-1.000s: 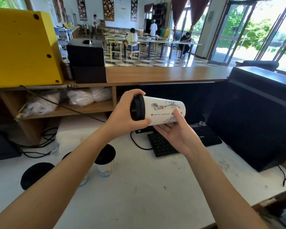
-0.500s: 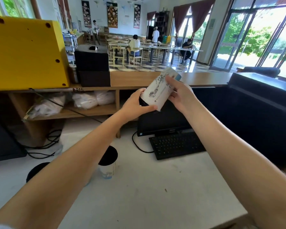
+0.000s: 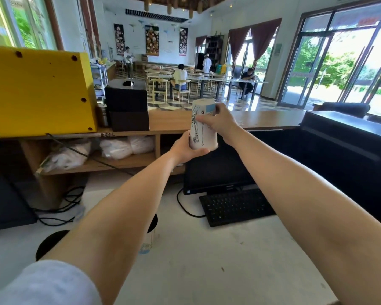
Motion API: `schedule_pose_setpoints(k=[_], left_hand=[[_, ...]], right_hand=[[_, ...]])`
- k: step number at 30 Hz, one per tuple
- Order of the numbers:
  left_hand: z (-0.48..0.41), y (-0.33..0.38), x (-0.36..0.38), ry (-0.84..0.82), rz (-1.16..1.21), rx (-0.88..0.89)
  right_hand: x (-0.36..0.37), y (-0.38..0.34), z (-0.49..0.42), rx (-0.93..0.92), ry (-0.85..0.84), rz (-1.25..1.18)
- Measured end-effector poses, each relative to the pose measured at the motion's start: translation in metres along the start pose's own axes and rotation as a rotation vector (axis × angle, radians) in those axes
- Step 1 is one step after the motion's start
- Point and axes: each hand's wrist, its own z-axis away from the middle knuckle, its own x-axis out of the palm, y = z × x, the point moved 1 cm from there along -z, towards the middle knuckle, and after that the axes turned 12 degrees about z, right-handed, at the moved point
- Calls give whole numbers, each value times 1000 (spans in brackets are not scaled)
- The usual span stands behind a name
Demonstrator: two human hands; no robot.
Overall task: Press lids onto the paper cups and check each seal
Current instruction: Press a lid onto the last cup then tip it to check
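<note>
Head view: we are holding the printed paper cup [image 3: 201,130] base-up, our left hand [image 3: 184,150] gripping its 6 o'clock end, our right hand [image 3: 223,124] clamping 12 o'clock.

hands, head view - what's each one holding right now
left hand: closed, holding the lower end of the paper cup
right hand: closed, gripping the upper part of the same cup

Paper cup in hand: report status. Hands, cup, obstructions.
Left hand cups the wide end from below, right hand grips the side. Paper cup base up, held in the air, lid out of sight. Nothing blocking it.
</note>
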Motion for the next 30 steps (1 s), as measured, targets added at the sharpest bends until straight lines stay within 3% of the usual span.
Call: schedule_pose_setpoints(k=[9,11,13,14,16,18,20,24,30], left_hand=[[-3,-11,7,-7,66,-47],[3,-10,17,93,160,-98],[15,-7,38,244,403,-322],[22,-6,50,241,618,-501],[34,-2,72,71,1152,-716],[39,3,84,-54,1547,-609],[35,7,82,1,1732,-424],[20,17,63,186,1783,-288],[4,40,36,229,1744,-245]], right_hand=[[0,8,-3,-1,-16,41],[-2,9,-4,11,5,18],[-2,11,-5,29,37,-32],[-2,12,-5,40,52,-74],[1,12,0,66,66,-189],[3,15,5,76,51,-298],[0,19,10,68,16,-369],[-15,33,17,13,-46,-434],[-32,48,22,-95,-114,21]])
